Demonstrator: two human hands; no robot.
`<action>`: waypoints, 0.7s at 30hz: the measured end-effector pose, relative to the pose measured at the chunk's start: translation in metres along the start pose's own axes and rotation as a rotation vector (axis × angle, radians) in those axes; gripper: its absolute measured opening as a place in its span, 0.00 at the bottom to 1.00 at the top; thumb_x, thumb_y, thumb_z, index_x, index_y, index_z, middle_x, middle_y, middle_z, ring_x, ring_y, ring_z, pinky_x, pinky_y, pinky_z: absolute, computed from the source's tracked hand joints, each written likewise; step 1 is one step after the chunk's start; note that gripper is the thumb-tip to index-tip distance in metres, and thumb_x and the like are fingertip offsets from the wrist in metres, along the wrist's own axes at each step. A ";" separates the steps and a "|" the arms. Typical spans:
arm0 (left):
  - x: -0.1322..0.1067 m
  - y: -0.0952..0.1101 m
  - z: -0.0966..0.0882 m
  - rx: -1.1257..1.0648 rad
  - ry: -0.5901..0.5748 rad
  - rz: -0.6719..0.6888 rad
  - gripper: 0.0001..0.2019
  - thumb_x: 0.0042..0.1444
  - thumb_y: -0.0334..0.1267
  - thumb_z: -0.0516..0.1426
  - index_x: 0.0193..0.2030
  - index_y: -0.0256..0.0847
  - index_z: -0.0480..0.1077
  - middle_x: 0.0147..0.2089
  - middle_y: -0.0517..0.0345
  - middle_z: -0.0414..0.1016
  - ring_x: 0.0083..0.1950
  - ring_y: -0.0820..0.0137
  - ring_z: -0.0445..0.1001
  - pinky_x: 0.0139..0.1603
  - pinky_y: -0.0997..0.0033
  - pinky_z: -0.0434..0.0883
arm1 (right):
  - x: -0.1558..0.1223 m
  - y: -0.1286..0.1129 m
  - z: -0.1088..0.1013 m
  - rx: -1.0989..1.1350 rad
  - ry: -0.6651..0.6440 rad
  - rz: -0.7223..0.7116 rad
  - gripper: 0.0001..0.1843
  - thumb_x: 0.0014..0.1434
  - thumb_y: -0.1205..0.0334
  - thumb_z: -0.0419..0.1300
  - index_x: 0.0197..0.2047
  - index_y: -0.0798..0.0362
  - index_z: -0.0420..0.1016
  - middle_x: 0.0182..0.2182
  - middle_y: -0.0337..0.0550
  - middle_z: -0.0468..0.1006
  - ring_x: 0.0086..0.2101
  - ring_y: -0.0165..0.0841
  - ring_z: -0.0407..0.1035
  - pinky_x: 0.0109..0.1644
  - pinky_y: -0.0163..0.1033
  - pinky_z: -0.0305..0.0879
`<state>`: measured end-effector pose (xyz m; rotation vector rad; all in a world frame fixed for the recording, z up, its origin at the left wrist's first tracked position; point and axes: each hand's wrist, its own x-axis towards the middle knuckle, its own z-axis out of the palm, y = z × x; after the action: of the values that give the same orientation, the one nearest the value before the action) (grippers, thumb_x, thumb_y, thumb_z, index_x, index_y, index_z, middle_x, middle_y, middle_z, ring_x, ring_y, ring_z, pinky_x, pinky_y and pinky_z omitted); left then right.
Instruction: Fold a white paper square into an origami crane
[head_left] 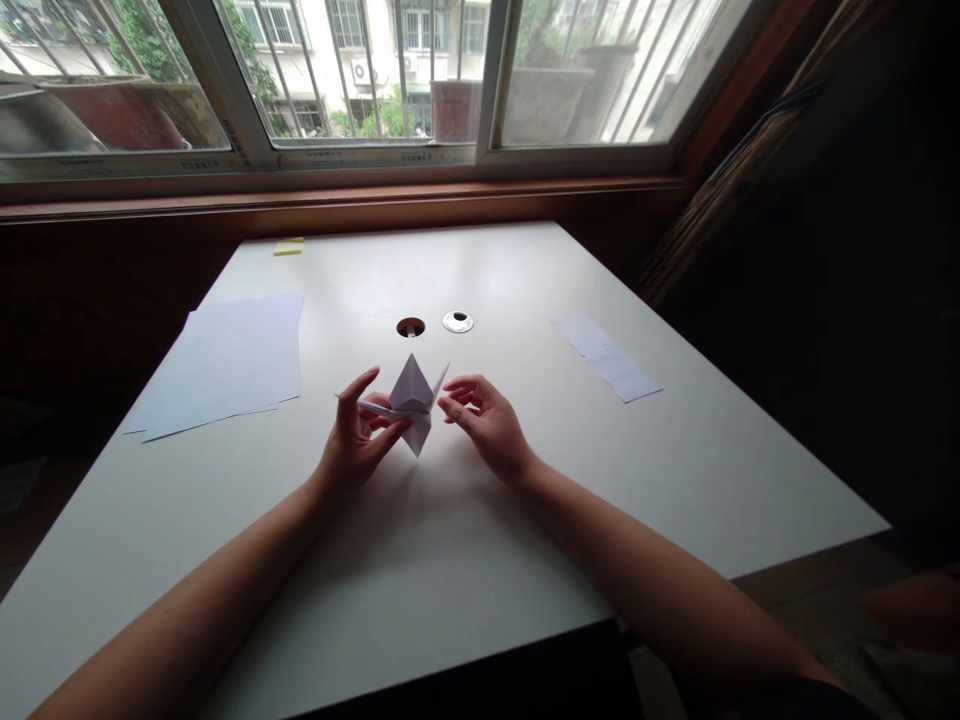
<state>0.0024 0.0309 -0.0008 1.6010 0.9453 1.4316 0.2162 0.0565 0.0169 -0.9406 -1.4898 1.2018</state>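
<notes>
A white folded paper crane (pixel 412 390) is held just above the table, its wings pointed up and down and its narrow ends out to the sides. My left hand (pixel 360 425) pinches it from the left, the thumb on the lower part and the index finger raised. Just right of the crane's thin upright point is my right hand (pixel 487 420). Its fingers are loosely curled, with the thumb and index tips slightly apart and nothing visible between them.
On the white table (pixel 600 500), sheets of paper (pixel 232 360) lie at the left and a creased paper strip (pixel 607 357) at the right. Beyond the hands are a round cable hole (pixel 410 327) and its cap (pixel 458 322). A yellow sticky pad (pixel 289 246) lies near the window (pixel 375 155).
</notes>
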 end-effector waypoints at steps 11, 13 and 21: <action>0.004 0.003 0.002 -0.069 -0.038 0.036 0.36 0.57 0.35 0.66 0.68 0.51 0.52 0.42 0.59 0.73 0.40 0.69 0.78 0.43 0.66 0.78 | 0.003 0.009 0.003 0.155 -0.046 -0.007 0.29 0.56 0.50 0.68 0.55 0.43 0.58 0.46 0.42 0.75 0.42 0.35 0.74 0.48 0.47 0.73; 0.005 0.005 0.002 -0.088 -0.032 0.020 0.36 0.57 0.34 0.66 0.68 0.51 0.53 0.41 0.60 0.73 0.39 0.71 0.77 0.42 0.69 0.77 | 0.001 0.006 0.004 0.158 -0.061 -0.054 0.23 0.58 0.51 0.67 0.50 0.44 0.61 0.47 0.42 0.75 0.43 0.35 0.74 0.49 0.47 0.73; 0.007 0.008 0.002 -0.089 0.007 -0.030 0.35 0.57 0.35 0.66 0.67 0.50 0.55 0.39 0.61 0.71 0.36 0.73 0.75 0.38 0.74 0.75 | -0.003 0.000 0.008 -0.014 -0.095 -0.235 0.11 0.61 0.55 0.65 0.46 0.45 0.73 0.47 0.43 0.73 0.43 0.34 0.73 0.46 0.43 0.75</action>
<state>0.0049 0.0332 0.0092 1.5117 0.8938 1.4392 0.2094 0.0514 0.0159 -0.7027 -1.6363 1.0781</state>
